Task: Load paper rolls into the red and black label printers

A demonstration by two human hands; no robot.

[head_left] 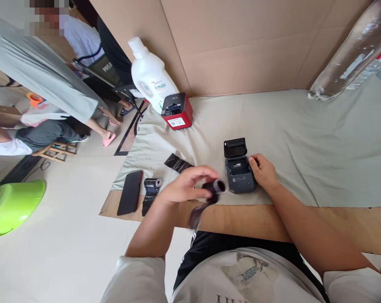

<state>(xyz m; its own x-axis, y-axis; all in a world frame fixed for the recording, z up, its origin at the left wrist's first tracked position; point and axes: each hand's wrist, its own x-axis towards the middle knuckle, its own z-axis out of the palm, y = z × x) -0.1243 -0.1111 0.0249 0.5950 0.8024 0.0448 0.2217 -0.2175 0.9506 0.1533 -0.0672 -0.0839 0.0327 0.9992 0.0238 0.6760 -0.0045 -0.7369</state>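
The left hand (pixel 187 185) was closed around a small black roll (pixel 216 187), the thumb and fingertips pinching it so that its open round end stuck out to the right of the fingers, pointing toward the dark grey printer (pixel 239 170). A blurred dark strip (pixel 197 213) hung down from the roll below the hand, over the bare wooden edge of the table (pixel 335 227). The right hand (pixel 264 170) lay against the right side of the printer, fingers curled loosely on its casing and thumb near the top edge; it steadied the printer rather than lifting it. The printer sat on a pale green cloth (pixel 319 151) with its lid tipped up and back, the inner bay open and facing the roll, which was just beside its left front corner without touching it. Left of the hand lay a second black roll (pixel 152 189) with its strip partly unwound, a dark phone (pixel 130 192) beside that, and a flat black wrapper (pixel 177 163) a little farther back. A red and black printer (pixel 177 110) stood near the cardboard wall next to a white bottle (pixel 150 78). Other people sat and stood on the floor at the far left, near a green basin (pixel 13 206).
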